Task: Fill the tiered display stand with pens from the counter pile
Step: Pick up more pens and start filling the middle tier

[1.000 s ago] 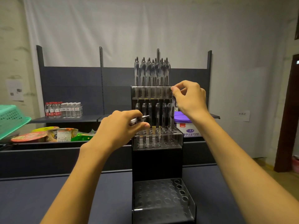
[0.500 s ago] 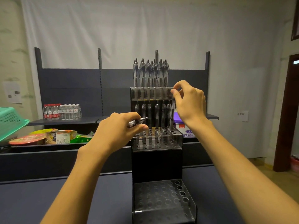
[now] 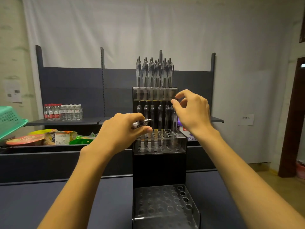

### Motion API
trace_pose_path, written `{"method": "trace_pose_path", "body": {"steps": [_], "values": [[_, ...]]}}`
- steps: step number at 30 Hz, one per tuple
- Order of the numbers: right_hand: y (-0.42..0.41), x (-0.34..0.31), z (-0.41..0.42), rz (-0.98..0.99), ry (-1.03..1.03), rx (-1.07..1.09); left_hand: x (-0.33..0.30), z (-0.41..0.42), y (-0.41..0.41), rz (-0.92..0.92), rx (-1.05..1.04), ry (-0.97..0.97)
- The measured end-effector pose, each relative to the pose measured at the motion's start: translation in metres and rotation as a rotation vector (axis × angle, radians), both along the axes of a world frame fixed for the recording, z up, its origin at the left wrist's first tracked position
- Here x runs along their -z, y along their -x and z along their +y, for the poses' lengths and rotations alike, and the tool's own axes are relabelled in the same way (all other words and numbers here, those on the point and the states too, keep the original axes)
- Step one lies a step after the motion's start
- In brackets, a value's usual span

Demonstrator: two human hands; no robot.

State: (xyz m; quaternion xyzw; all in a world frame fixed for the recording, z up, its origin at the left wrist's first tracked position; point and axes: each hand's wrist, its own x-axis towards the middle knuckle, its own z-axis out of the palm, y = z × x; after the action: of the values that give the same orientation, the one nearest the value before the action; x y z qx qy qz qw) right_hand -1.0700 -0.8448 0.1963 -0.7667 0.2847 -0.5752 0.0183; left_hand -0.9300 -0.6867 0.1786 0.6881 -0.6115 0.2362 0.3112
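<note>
A black tiered display stand [image 3: 159,169] stands on the dark counter in front of me. Its top tier holds several clear pens [image 3: 154,73] standing upright. The middle tier [image 3: 180,142] has a back row of pens [image 3: 160,115] and many bare holes in front. The bottom tier [image 3: 165,205] holds no pens. My left hand [image 3: 122,131] is closed on pens [image 3: 142,123], tips pointing right, just left of the middle tier. My right hand [image 3: 192,111] hovers by the rightmost pen of the middle row, thumb and forefinger apart, holding nothing. The counter pile is out of view.
Behind the counter [image 3: 49,200] runs a dark shelf unit [image 3: 74,90] with water bottles [image 3: 63,111]. Snack packs [image 3: 49,138] lie at the left, beside a green basket [image 3: 9,119]. A purple-lidded tub [image 3: 185,129] sits behind the stand. A doorway [image 3: 295,121] is at the right.
My right hand has come down from the top tier's right edge to the middle row, and its pinched fingers have parted. My left hand has stayed put with its pens.
</note>
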Motion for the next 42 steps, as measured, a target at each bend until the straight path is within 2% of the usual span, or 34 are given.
{"method": "trace_pose_path", "body": {"steps": [7, 14, 22, 25, 28, 31, 36, 42], "values": [[0.003, 0.017, 0.033, 0.017, -0.038, -0.167, -0.001, -0.002, -0.001, 0.01, 0.026, -0.004], [-0.002, 0.021, 0.051, 0.026, -0.298, -0.513, -0.005, -0.005, 0.005, 0.001, 0.102, 0.002], [-0.002, 0.023, 0.053, -0.136, -0.435, -0.646, -0.007, -0.006, 0.012, 0.0, 0.13, -0.002], [0.0, 0.02, 0.052, -0.277, -0.471, -0.67, -0.004, -0.004, 0.013, -0.03, 0.088, -0.007], [0.009, 0.01, 0.045, -0.476, -0.489, -0.63, 0.002, 0.0, 0.006, -0.051, 0.023, 0.008], [0.021, 0.0, 0.033, -0.546, -0.338, -0.48, 0.007, 0.005, -0.006, -0.096, -0.06, 0.014], [0.03, -0.013, 0.023, -0.452, -0.089, -0.272, 0.014, 0.01, -0.02, -0.105, -0.181, 0.001], [0.022, -0.011, 0.021, -0.305, 0.008, -0.142, 0.019, 0.011, -0.023, -0.099, -0.226, -0.02]]}}
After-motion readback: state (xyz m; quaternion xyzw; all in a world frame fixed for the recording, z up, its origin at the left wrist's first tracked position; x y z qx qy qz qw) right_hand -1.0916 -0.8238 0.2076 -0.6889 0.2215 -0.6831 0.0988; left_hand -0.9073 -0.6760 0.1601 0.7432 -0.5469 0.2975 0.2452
